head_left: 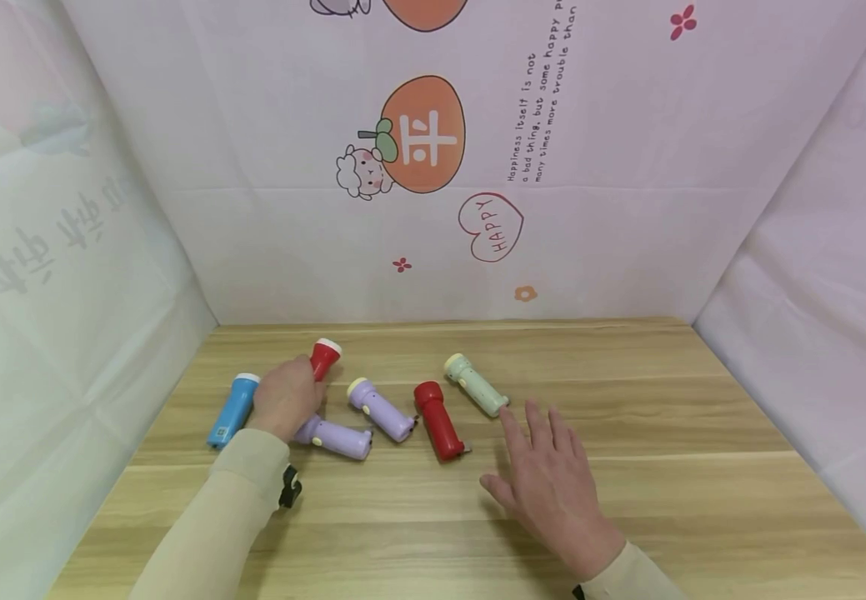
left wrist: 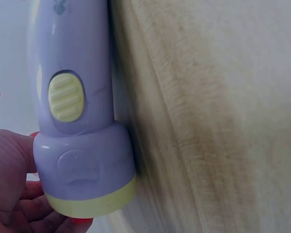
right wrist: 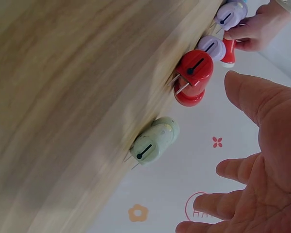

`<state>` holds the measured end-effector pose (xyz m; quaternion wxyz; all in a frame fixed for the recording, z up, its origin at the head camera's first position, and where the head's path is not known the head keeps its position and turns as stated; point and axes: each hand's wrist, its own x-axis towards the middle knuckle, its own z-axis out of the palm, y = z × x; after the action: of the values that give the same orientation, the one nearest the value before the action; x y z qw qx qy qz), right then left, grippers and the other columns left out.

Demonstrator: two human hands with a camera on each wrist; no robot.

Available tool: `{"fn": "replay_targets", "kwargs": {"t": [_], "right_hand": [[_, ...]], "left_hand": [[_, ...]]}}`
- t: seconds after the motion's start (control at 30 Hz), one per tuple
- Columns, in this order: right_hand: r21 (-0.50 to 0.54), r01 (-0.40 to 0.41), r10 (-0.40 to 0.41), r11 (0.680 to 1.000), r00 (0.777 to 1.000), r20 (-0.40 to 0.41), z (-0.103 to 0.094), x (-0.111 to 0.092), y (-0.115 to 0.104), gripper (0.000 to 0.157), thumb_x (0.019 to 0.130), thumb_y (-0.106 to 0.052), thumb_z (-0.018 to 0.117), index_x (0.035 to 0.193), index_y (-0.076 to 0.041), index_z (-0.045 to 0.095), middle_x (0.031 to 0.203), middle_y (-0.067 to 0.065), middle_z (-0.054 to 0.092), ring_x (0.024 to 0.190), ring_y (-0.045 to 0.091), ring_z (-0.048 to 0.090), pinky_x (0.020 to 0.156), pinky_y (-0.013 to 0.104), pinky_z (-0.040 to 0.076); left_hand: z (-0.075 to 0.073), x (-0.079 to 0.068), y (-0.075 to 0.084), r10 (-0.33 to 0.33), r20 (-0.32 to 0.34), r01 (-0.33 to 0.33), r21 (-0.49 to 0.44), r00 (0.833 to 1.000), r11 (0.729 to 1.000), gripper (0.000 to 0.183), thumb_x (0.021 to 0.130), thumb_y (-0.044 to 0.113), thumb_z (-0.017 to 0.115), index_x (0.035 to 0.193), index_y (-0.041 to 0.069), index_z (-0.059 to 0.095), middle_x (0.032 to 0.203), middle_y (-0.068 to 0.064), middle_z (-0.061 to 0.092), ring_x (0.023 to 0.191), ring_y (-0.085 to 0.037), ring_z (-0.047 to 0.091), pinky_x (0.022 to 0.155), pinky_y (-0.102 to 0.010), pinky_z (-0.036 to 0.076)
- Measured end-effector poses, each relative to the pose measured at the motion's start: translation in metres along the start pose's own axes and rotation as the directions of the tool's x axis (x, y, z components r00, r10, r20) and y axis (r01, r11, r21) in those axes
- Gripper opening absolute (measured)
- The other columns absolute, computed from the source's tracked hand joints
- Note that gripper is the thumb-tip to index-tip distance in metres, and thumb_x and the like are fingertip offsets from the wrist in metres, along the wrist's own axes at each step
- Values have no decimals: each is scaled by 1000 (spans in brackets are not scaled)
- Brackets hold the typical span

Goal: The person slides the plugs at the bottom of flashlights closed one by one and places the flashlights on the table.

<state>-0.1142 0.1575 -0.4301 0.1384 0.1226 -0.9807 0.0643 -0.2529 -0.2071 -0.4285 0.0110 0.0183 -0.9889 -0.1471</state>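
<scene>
My left hand [head_left: 286, 396] grips a red flashlight with a white rim [head_left: 325, 357] at the left of the table; its lower part is hidden by the hand. Right beside that hand lies a purple flashlight [head_left: 341, 440], whose yellow switch [left wrist: 66, 97] fills much of the left wrist view. To the hand's left is a blue flashlight [head_left: 232, 412]. A second purple flashlight [head_left: 386, 414] lies toward the middle. My right hand [head_left: 553, 487] hovers with spread fingers, holding nothing. Closest to it are a pale green flashlight [head_left: 480, 387] and an all-red flashlight [head_left: 441, 423].
The flashlights lie on a wood-grain table [head_left: 628, 383]. White printed cloth [head_left: 613, 208] hangs behind the table's back edge and along both sides. In the right wrist view, wire-like loops stick out at the tail ends of the red and green flashlights.
</scene>
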Motion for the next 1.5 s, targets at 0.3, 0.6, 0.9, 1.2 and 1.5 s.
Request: {"fn": "replay_targets", "kwargs": {"t": [0.3, 0.6, 0.9, 1.2, 1.5], "right_hand": [[-6, 14, -14, 1000, 1000, -19, 4, 0, 2, 90, 85, -55, 80, 154, -7, 47, 155, 33, 45, 140, 59, 43, 109, 71, 41], [-3, 13, -13, 1000, 1000, -13, 6, 0, 2, 90, 85, -56, 79, 154, -7, 48, 155, 32, 44, 140, 58, 43, 109, 70, 40], [-7, 23, -23, 1000, 1000, -17, 5, 0, 1, 90, 85, -56, 79, 153, -6, 48, 154, 33, 45, 140, 58, 43, 109, 69, 41], [-1, 31, -31, 1000, 999, -32, 5, 1, 0, 90, 85, -56, 80, 152, -6, 49, 153, 33, 47, 138, 59, 45, 109, 69, 41], [9, 30, -29, 1000, 999, -25, 4, 2, -3, 90, 85, -56, 79, 153, -7, 48, 154, 33, 46, 139, 58, 44, 109, 70, 41]], "left_hand": [[-8, -6, -3, 2, -79, -6, -54, 997, 998, 21, 99, 22, 65, 98, 3, 56, 83, -13, 63, 70, -30, 60, 64, -43, 50], [-14, -15, 3, 16, -138, -25, -58, 990, 998, 29, 99, 26, 64, 107, -1, 57, 90, -16, 66, 73, -30, 61, 65, -46, 53], [-23, -26, 23, 33, -158, -59, -165, 987, 985, 54, 100, 31, 62, 137, -6, 54, 98, -16, 68, 78, -29, 61, 68, -41, 52], [-27, -37, 39, 18, -121, -53, -294, 993, 954, 60, 100, 39, 63, 145, 2, 52, 114, -12, 71, 87, -27, 66, 78, -42, 56], [-19, -44, 55, -5, -121, -47, -424, 993, 904, 61, 96, 37, 70, 142, 1, 56, 126, -16, 72, 107, -32, 71, 90, -49, 57]]}}
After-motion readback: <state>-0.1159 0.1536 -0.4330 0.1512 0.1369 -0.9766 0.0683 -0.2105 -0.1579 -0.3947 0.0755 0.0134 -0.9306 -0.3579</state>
